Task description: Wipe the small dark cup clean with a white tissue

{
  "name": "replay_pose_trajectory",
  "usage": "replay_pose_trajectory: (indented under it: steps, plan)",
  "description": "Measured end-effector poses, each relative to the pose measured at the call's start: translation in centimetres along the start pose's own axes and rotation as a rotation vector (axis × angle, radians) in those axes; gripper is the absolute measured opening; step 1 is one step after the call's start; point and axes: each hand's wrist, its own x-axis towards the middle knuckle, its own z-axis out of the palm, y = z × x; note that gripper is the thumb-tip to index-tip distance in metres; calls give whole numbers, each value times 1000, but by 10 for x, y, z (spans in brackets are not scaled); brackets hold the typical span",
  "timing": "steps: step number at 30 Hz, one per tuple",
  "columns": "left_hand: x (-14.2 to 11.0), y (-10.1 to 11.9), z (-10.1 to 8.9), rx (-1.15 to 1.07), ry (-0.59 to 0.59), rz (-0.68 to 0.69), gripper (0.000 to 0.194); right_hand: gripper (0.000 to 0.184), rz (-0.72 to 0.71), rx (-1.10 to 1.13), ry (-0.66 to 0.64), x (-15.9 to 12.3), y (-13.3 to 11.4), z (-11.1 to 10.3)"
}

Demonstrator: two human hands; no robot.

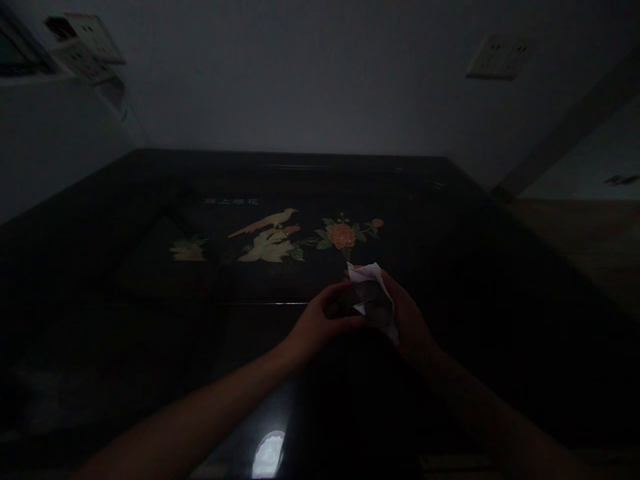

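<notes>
In the dim light, my left hand (316,327) curls its thumb and fingers round the left side of a dark, rounded object (375,303); its kind is too dark to make out. My right hand (411,323) closes on the other side, with a white tissue (369,272) between its palm and the object. The tissue wraps over the far and right edges, and a corner of it sticks up. Most of my right fingers are hidden behind the tissue and object. Both hands are held over a glossy black table (280,283).
A bird picture (270,237) and a flower picture (341,235) decorate the tabletop. Behind it stands a pale wall (300,80) with a socket plate (501,57) on the right and socket plates (93,40) on the left. Brownish floor (585,230) shows beyond the table's right edge.
</notes>
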Motion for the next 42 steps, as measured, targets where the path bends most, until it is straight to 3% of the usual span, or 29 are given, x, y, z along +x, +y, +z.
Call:
replay_pose_trajectory:
  steps: [7,11,16,25,28,31,36,38,42]
  plan:
    - [2,1,2,58,15,50,62,28,-647,-650,-82,-11,-3,-5]
    - [3,1,2,92,14,81,61,27,-780,-813,-120,-15,-4,-5]
    - [2,0,1,73,-12,74,64,27,-601,-674,-82,-12,-8,-3]
    - [0,2,-1,27,-22,9,64,38,-41,-24,5,-2,-4,0]
    - [0,1,-1,17,-26,15,62,42,38,67,-1,-1,-1,1]
    - [0,0,0,20,-15,34,61,39,-114,-99,7,-4,-2,0]
    - [2,-1,-1,46,5,59,57,30,-636,-615,-60,-17,-4,-3]
    - [4,-3,-2,79,24,78,58,30,-785,-761,-111,-20,-4,-4]
    - [5,-5,-3,117,40,96,57,34,-859,-902,-137,-20,-3,-4]
